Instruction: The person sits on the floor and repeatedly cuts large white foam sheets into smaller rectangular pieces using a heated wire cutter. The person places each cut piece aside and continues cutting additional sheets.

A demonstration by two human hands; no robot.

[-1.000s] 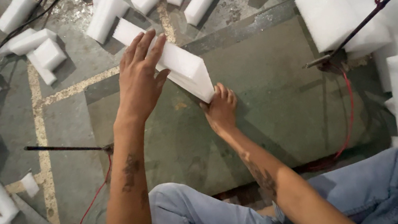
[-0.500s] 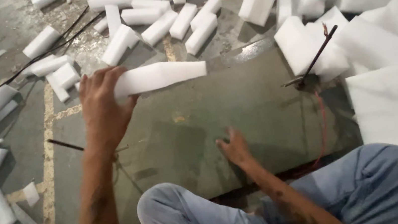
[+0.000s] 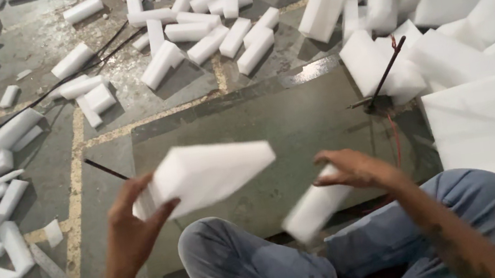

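Foam blocks in both hands above the green table

White foam pieces [image 3: 235,37] litter the floor [image 3: 41,151] from 9 to 2 o'clock. Left hand [image 3: 132,225], fingers curled, grips a large foam block [image 3: 208,175]; right hand [image 3: 355,170] clasps a small foam block [image 3: 313,209], blurred, above the table [image 3: 295,120].

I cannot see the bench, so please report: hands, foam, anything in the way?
Left hand grips big foam block above green board. Right hand on smaller foam piece, blurred. Thin rod stands at board's right edge, clear of both.
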